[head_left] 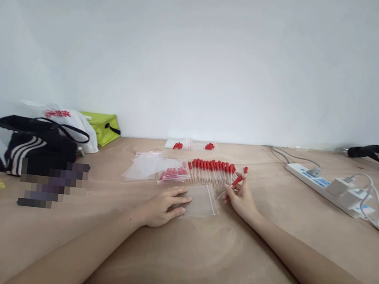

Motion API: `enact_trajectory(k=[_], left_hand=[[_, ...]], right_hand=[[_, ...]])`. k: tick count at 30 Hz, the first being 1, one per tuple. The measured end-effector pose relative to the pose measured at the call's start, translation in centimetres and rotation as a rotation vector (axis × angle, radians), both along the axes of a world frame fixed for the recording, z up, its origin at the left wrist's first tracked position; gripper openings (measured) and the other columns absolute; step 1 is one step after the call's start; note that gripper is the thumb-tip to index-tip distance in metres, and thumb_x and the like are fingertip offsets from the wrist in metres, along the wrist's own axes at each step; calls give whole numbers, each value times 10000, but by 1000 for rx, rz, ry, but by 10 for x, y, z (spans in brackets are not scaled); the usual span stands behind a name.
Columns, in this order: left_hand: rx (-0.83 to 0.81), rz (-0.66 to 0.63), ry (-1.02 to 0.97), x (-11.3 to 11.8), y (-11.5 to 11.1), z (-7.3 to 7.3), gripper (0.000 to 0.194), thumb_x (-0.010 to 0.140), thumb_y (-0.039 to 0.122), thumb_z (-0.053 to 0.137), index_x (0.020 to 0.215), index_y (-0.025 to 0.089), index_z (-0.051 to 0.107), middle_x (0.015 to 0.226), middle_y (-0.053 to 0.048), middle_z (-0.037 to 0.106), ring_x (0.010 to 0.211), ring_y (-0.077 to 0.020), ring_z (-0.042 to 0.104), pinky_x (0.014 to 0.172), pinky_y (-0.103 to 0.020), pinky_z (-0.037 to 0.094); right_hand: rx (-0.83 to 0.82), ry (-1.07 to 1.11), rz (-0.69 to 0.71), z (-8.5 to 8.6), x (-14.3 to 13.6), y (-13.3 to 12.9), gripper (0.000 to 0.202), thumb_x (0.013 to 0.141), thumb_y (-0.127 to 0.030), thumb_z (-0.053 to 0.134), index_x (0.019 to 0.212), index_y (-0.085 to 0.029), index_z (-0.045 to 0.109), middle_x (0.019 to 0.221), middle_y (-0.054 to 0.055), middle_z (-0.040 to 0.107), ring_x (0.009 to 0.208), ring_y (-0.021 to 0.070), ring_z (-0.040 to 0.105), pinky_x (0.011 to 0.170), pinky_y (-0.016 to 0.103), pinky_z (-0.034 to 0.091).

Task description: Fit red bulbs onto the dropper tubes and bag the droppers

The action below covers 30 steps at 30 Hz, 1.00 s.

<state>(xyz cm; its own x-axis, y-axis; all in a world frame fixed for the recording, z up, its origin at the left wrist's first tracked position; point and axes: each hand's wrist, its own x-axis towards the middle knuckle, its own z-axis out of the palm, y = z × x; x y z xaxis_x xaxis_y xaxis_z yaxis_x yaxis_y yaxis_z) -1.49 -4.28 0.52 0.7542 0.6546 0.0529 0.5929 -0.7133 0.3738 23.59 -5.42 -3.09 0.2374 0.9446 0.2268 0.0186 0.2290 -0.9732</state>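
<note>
My left hand [168, 206] lies with fingers spread on the left part of a clear zip bag [198, 202] that is flat on the table. Pinched in my right hand [240, 199] is a dropper with a red bulb [237, 181]; its thin clear tube points down-left toward the bag's zip end. Whether the tip is inside the bag I cannot tell. Behind the bag, a row of red-bulbed droppers [212, 165] lies side by side. Another red bulb [245, 169] shows just beyond my right fingers.
Left of the row are a zip bag with red-bulbed droppers [174, 174] and several flat bags [144, 165]. Two small piles of red bulbs [178, 145] lie near the wall. A power strip [327, 188] stands right; a black bag [42, 151] and a green bag [104, 128] stand left.
</note>
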Motion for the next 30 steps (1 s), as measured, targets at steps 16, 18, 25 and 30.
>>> enact_trajectory(k=[16, 18, 25, 30], left_hand=[[-17, 5, 30, -1, 2, -1, 424, 852, 426, 396, 1243, 266, 432, 1373, -52, 311, 1258, -234, 268, 1019, -419, 246], [-21, 10, 34, -1, 1, -1, 426, 851, 430, 393, 1245, 270, 429, 1376, -49, 307, 1260, -230, 265, 1023, -415, 240], [-14, -1, 14, -2, 2, -2, 423, 851, 429, 397, 1239, 266, 437, 1369, -52, 319, 1252, -233, 282, 1019, -414, 248], [-13, -6, 5, -1, 3, -2, 420, 850, 436, 396, 1233, 271, 445, 1365, -47, 327, 1249, -237, 287, 1017, -417, 253]], right_hand=[[144, 56, -210, 7, 5, 4, 468, 729, -426, 506, 1079, -214, 277, 568, -86, 452, 444, 95, 483, 435, 233, 414], [161, 43, -198, 8, 4, 4, 451, 738, -419, 496, 1078, -216, 280, 567, -86, 451, 438, 91, 473, 431, 230, 407], [168, -16, -161, 5, 5, 4, 394, 769, -378, 456, 1078, -219, 272, 556, -85, 434, 422, 87, 438, 411, 221, 387], [131, -28, -148, 3, 5, 5, 391, 757, -360, 470, 1070, -227, 277, 602, -74, 444, 428, 83, 448, 410, 224, 392]])
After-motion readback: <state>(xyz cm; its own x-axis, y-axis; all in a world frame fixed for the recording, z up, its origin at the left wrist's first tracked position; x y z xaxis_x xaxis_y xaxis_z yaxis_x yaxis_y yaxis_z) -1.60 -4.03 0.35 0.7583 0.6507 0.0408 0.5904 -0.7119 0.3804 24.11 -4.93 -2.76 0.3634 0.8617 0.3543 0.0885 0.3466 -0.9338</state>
